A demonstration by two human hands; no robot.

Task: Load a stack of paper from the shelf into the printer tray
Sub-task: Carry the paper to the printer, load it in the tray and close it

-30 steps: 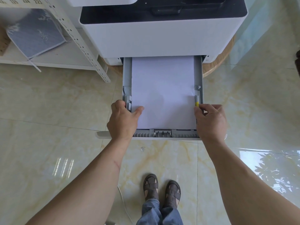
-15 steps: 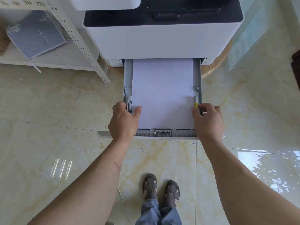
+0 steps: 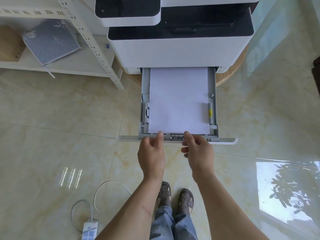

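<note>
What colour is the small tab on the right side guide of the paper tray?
Yellow: the tab sits on the grey right side guide, beside the white paper, in the head view.
</note>
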